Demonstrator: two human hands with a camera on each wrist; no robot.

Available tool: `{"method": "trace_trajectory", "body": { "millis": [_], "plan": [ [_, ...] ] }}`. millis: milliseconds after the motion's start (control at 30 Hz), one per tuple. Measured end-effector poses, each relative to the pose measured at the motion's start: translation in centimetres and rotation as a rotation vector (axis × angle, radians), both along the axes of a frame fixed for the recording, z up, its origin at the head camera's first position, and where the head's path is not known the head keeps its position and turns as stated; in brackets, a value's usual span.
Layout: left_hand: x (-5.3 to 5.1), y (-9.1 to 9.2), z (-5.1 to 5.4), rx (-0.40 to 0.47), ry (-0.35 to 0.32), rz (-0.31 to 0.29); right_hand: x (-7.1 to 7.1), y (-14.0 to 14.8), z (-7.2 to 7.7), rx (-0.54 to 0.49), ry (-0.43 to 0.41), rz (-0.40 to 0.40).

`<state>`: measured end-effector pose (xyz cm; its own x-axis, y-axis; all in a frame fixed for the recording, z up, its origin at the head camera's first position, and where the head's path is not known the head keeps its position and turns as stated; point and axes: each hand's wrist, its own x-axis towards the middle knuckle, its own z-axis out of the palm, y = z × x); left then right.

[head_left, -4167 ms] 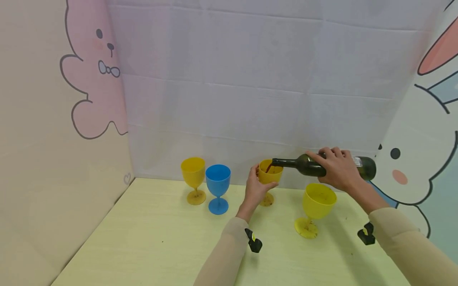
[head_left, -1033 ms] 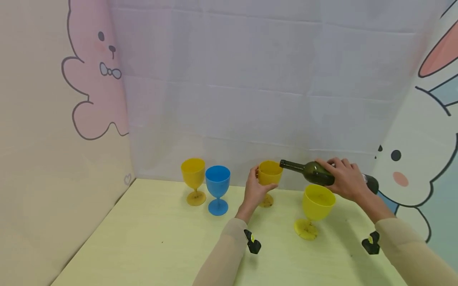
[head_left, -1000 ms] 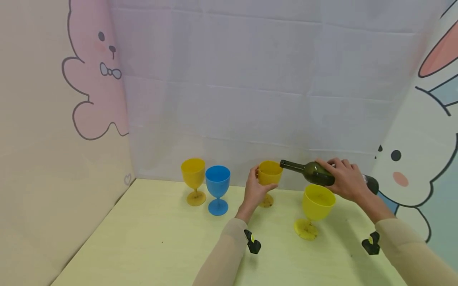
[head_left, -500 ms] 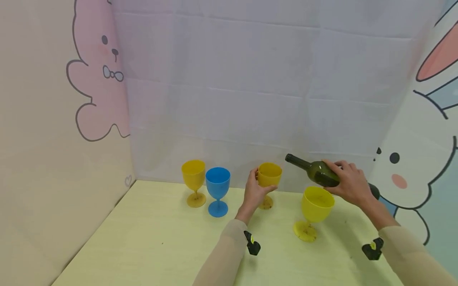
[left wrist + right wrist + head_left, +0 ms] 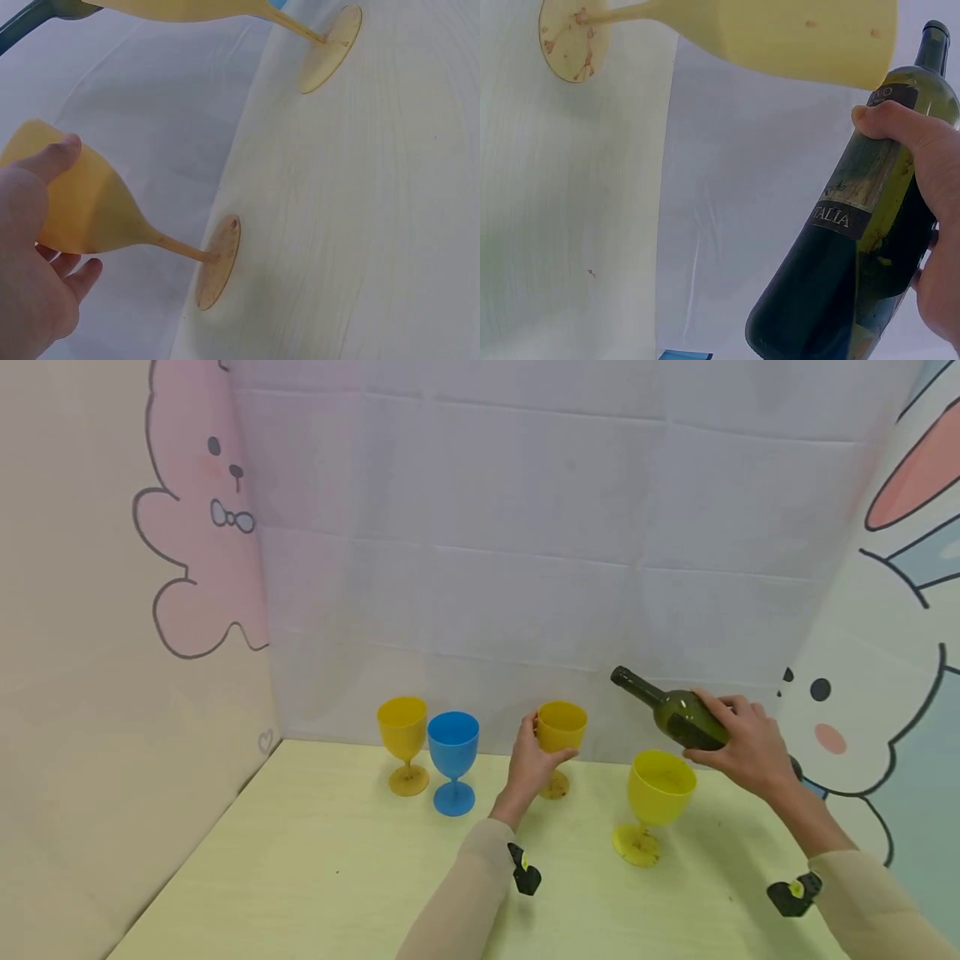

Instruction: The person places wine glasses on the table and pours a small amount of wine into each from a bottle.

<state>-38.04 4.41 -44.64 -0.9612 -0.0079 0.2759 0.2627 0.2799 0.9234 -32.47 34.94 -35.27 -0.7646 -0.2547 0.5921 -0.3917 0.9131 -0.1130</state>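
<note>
One green bottle held off desk, right hand grip clamped on its body, neck tilted up-left, close to near-right yellow goblet. Left hand grip clamped round bowl of far-middle yellow goblet, base on desk. Blue goblet just beside far-left yellow goblet. Every goblet upright.

Glossy glass bottle, smooth plastic goblets, wood-grained table, creased cloth backdrop
</note>
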Motion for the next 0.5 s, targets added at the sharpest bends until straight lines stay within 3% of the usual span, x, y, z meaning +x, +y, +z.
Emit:
{"method": "trace_trajectory", "body": {
  "millis": [267,500],
  "plan": [
    [0.1,-0.5,0.4,-0.053,0.007,-0.017,1.1,-0.3,0.2,0.006,0.082,0.029],
    [1.0,-0.9,2.5,-0.104,0.075,-0.026,2.0,-0.1,0.8,-0.006,0.138,-0.002]
  ]
}}
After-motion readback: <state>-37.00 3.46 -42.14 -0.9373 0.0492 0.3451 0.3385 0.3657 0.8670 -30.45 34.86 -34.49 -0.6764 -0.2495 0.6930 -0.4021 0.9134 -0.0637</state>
